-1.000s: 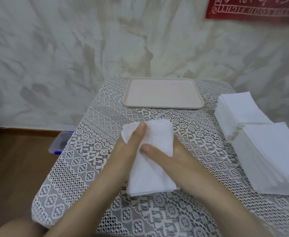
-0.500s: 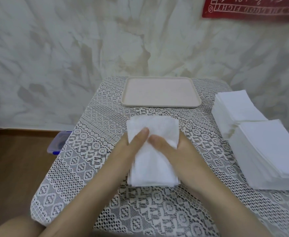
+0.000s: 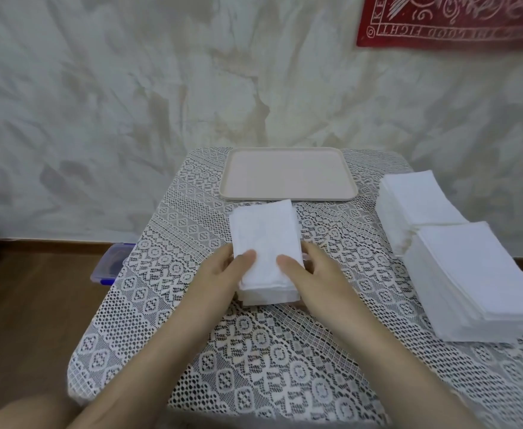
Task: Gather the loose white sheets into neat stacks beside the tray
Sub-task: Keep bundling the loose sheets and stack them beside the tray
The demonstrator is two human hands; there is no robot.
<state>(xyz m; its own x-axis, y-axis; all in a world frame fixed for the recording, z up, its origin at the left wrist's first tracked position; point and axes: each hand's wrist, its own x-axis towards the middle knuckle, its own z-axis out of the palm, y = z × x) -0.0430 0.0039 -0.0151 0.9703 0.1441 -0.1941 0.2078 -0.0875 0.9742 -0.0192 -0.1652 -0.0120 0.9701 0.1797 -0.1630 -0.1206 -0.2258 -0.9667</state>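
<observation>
Small stack: a bundle of white sheets, the small stack (image 3: pixel 264 243), lies in the middle of the table (image 3: pixel 254 351), its far short edge just beside the near rim of the tray (image 3: pixel 288 198); whether it touches the rim cannot be told.
Long axis: runs away from the person toward the tray, tilted a little to the left at the far end.
Left hand: the left hand (image 3: pixel 223 270) holds the near left side, thumb lying on top, fingers (image 3: pixel 227 258) curled against the left edge.
Right hand: the right hand (image 3: pixel 312 270) mirrors it on the near right side, thumb on top and fingers wrapped at the right edge, so both hands are clamped on the bundle.
Which hand is nearer: both are on it equally; the right one is closer to the finished piles.
Finished piles: a far stack (image 3: pixel 418 202) and a near stack (image 3: pixel 476 274) sit at the right edge of the table, touching each other, well apart from the bundle.
Open room: bare lace lies between the bundle and those piles, and to the left up to the table edge.
Edges: the near stack overhangs toward the right side, so adding sheets there probably calls for care.
Floor: a blue-lidded box (image 3: pixel 111 264) sits beside the table on the left.
</observation>
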